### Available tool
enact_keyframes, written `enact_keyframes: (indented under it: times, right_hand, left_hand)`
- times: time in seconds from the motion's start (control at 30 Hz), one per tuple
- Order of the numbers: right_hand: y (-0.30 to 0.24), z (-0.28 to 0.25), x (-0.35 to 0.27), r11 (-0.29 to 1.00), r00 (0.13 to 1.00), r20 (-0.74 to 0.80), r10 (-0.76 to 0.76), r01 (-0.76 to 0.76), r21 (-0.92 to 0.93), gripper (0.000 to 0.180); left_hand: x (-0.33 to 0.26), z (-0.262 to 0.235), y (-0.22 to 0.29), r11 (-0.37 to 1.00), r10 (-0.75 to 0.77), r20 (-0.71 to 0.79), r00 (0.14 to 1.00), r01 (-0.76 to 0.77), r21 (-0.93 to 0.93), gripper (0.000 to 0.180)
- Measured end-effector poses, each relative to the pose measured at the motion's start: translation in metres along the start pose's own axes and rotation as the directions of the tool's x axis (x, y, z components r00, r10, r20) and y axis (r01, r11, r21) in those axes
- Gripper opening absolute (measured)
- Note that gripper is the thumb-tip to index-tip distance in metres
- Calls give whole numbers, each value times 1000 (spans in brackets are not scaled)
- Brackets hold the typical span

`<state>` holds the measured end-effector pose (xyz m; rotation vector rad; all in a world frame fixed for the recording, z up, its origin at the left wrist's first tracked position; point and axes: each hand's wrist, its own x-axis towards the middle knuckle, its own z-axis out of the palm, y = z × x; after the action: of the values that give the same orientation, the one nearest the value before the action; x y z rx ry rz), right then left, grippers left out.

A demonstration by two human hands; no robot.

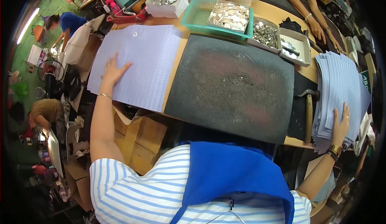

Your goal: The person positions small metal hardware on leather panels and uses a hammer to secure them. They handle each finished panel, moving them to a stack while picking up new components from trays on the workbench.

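My left hand (114, 71) lies with fingers spread on a large lavender textured sheet (148, 63) at the table's left. A small round metal piece (135, 34) sits near that sheet's far edge. On the right, my right hand (341, 124) rests with fingers stretched out on a fanned stack of similar lavender sheets (335, 91). Between the two lies a dark, worn work mat (229, 87), rough and scarred in its middle. A hammer (309, 115) with a wooden handle lies between the mat and the right stack.
Beyond the mat stand a green plastic tray (191, 19) holding pale pieces, a box of small metal parts (265, 33) and a white box (299, 55). A red basket (128, 19) stands far left. Across the table are another person's hands (319, 33). A cardboard box (140, 139) stands below.
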<state>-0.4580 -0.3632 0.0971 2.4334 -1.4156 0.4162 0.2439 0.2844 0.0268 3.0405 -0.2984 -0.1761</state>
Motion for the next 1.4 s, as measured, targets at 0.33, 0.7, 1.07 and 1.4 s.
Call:
enact_keyframes:
  times: [0.33, 0.7, 1.07, 1.4]
  right_hand:
    - [-3, -33, 17, 958, 991, 98, 89, -112, 266, 52]
    - [-275, -100, -25, 340, 712, 288, -641, -74, 938, 42]
    - [-366, 43, 145, 888, 823, 361, -438, 333, 319, 35]
    - [-357, 87, 154, 786, 905, 110, -412, 292, 545, 16]
  left_hand:
    - [59, -10, -26, 970, 91, 16, 996, -85, -227, 108]
    - [-178, 9, 230, 218, 796, 418, 437, 438, -872, 113]
    - [-180, 33, 237, 260, 648, 150, 747, -32, -965, 56]
    - [-208, 24, 203, 208, 465, -146, 873, -268, -941, 59]
